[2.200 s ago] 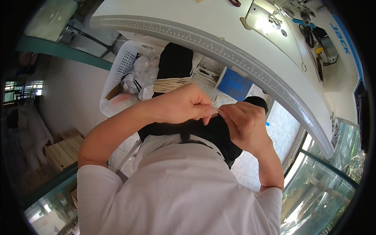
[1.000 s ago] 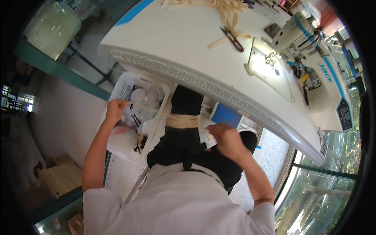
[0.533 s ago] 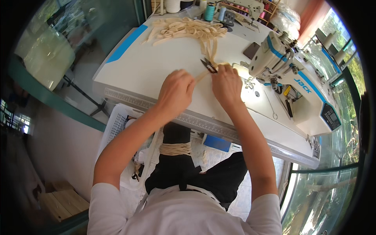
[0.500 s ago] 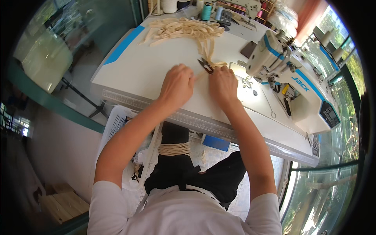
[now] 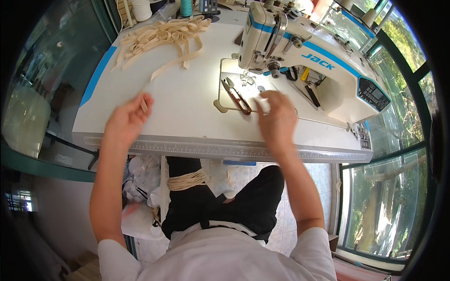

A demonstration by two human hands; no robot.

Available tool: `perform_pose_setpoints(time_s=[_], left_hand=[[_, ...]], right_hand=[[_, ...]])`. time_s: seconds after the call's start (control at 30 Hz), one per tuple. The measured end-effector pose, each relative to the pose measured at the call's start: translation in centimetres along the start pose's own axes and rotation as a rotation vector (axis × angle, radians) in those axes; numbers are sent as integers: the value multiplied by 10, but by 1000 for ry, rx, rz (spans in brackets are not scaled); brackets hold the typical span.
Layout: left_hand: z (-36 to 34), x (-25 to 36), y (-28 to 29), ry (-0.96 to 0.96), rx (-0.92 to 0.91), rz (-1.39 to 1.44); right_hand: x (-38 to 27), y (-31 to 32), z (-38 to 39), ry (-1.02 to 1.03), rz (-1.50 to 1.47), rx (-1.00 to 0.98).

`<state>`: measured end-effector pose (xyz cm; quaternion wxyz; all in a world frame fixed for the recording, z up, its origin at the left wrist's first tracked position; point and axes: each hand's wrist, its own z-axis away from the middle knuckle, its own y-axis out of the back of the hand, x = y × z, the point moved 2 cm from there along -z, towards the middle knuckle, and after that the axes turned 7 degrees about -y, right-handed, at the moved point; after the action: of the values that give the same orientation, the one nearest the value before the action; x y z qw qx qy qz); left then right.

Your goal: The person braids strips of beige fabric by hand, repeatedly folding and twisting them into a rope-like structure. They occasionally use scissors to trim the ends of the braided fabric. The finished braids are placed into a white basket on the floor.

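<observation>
My left hand (image 5: 127, 121) is closed, pinching the end of a cream fabric strip (image 5: 169, 64) at the left front of the white sewing table (image 5: 180, 114). From its fingers the strip runs back to a loose heap of the same cream strips (image 5: 161, 36). My right hand (image 5: 277, 117) hovers in front of the sewing machine (image 5: 304, 49), its fingers loosely bent and apart, slightly blurred, with nothing visible in them. Just left of it, a pair of thread snips (image 5: 240, 100) with dark red handles lies beside the needle area, its blades pointing away from me.
Thread spools (image 5: 186, 7) stand at the back edge. A black-handled tool (image 5: 312, 95) lies under the machine arm. A ruler strip (image 5: 187, 144) runs along the front edge. Cream cord (image 5: 187, 181) is wound round my left leg. Glass panes stand on both sides.
My hands have moved apart, the left drawing the strip leftward and nearer. The snips, earlier at my right hand, now lie on the table. The view has shifted to the right.
</observation>
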<state>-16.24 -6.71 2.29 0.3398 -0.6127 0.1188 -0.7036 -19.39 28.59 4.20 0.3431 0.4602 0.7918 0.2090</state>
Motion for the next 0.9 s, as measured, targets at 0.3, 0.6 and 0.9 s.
perform_pose_setpoints(time_s=[0.3, 0.6, 0.9], left_hand=[[73, -71, -59, 225, -295, 72], [93, -81, -71, 131, -198, 213], [97, -87, -86, 106, -246, 317]], right_hand=[[91, 3, -25, -79, 261, -290], [42, 135, 114, -393, -196, -185], [-4, 125, 165, -16, -579, -326]])
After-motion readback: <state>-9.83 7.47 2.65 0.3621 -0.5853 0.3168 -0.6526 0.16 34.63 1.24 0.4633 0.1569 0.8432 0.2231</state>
